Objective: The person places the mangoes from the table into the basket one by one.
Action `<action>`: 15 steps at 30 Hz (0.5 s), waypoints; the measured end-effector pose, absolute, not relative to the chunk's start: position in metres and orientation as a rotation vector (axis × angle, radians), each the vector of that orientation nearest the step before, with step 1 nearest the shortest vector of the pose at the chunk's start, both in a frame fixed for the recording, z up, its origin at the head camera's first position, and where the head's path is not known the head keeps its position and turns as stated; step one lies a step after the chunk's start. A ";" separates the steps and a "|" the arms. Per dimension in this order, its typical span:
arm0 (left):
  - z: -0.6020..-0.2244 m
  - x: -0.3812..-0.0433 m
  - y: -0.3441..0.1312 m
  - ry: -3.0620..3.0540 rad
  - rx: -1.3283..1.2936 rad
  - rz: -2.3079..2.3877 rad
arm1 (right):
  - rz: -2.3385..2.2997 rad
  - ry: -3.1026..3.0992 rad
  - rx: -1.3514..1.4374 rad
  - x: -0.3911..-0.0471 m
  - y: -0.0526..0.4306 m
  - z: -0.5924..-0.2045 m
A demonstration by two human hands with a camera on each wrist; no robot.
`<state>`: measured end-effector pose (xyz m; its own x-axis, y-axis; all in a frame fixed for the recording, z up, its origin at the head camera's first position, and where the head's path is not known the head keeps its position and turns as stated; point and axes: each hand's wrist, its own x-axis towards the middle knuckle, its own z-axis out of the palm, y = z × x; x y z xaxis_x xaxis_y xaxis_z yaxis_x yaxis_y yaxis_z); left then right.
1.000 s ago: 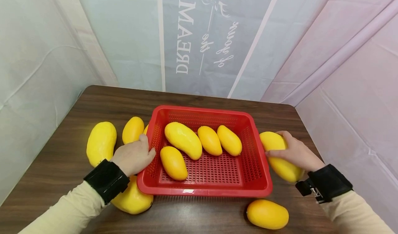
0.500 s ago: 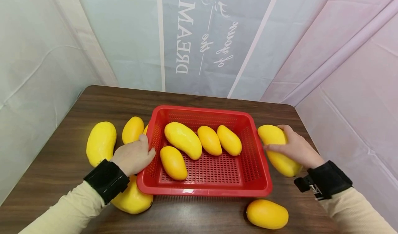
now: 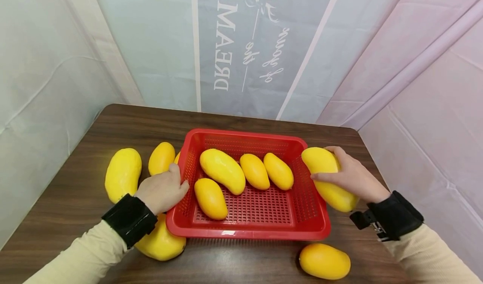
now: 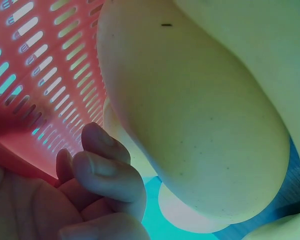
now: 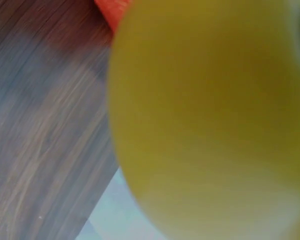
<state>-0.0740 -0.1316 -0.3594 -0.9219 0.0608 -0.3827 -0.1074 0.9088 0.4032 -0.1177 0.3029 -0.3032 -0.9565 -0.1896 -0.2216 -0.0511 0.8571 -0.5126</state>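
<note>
A red plastic basket [image 3: 241,233] with slotted walls stands mid-table, and several yellow mangoes lie in it, among them a large mango [image 3: 222,171] and a smaller mango [image 3: 210,198]. My left hand [image 3: 162,190] grips the basket's left rim; in the left wrist view its fingers [image 4: 107,170] are curled beside the slotted wall. At the basket's right side, my right hand [image 3: 352,173] holds a large yellow mango [image 3: 320,160], thumb on the near side. That mango overlaps the right rim in the head view. It fills most of the right wrist view, hiding the fingers.
Left of the basket lie a large mango [image 3: 122,173], a smaller mango [image 3: 161,157] and another mango [image 3: 160,240] under the left wrist. One mango [image 3: 324,261] rests near the front right. The dark wooden table [image 3: 151,116] meets cloth walls [image 3: 158,45] behind.
My right hand has lifted the large mango and moved it left and away from me, to over the basket's right rim. The left hand and the basket have stayed in place.
</note>
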 end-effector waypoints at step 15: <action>-0.360 -0.074 -0.132 2.680 -0.033 0.596 | -0.882 2.747 -0.357 -0.110 0.272 -0.302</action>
<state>-0.0739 -0.1317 -0.3602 -0.9225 0.0609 -0.3813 -0.1063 0.9092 0.4025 -0.1103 0.2721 -0.3018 -0.9428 -0.2997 -0.1463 -0.1586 0.7887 -0.5940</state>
